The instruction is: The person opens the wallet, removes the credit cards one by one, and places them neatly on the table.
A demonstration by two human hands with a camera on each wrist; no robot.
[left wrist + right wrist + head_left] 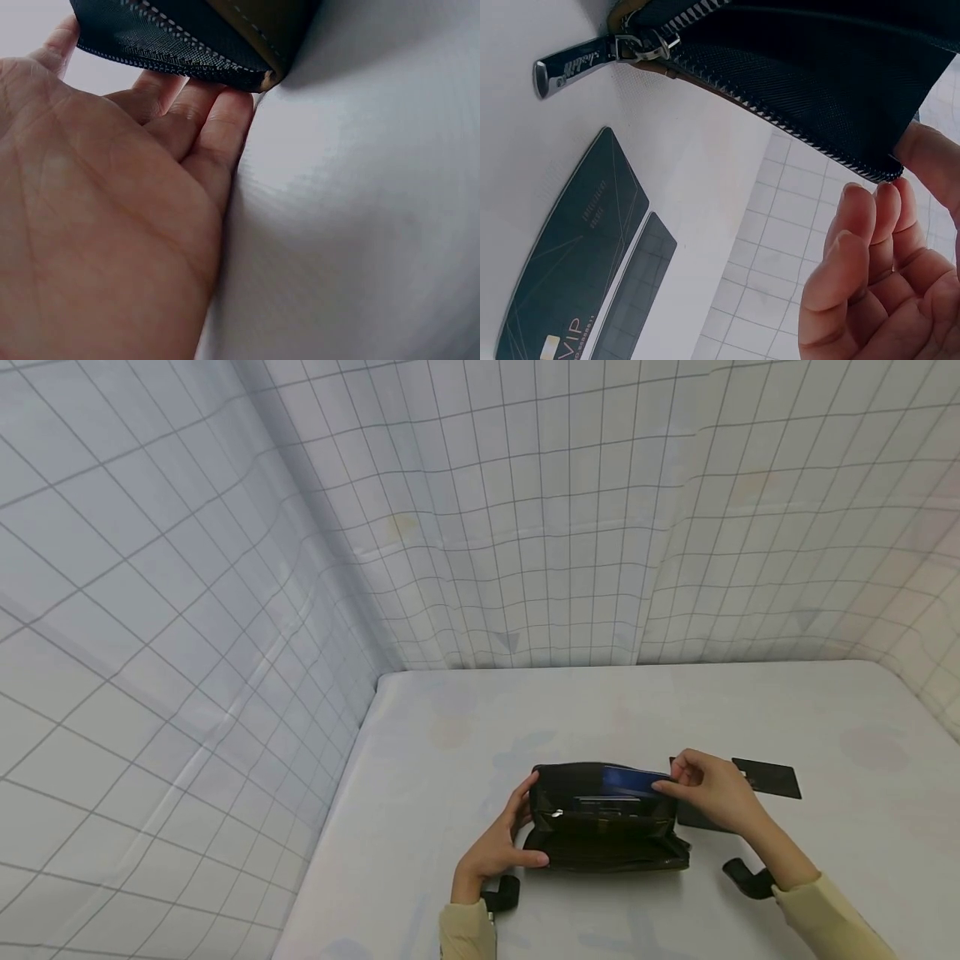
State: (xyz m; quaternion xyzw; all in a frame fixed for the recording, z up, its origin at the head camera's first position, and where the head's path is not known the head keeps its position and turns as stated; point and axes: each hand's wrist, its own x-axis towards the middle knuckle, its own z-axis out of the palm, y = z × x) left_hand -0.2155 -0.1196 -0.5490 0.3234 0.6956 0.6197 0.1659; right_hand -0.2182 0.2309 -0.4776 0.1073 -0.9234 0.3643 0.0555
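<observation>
Left grip (498, 843) holds one end of the open wallet (600, 817); right grip (708, 789) pinches its opposite upper edge, by a blue card (628, 780) tucked inside. Partly behind and right of that grip, black cards (771, 779) lie on the worktop (420, 735).

White tabletop (420, 760), rounded far corners, faint pastel blotches. White hanging cloth (525, 527), dark-line grid, wrinkled, behind the table and along both sides. On the tabletop, one dark card (585, 240) lettered "VIP"; just beside it, a glossy dark rectangle (634, 281).
</observation>
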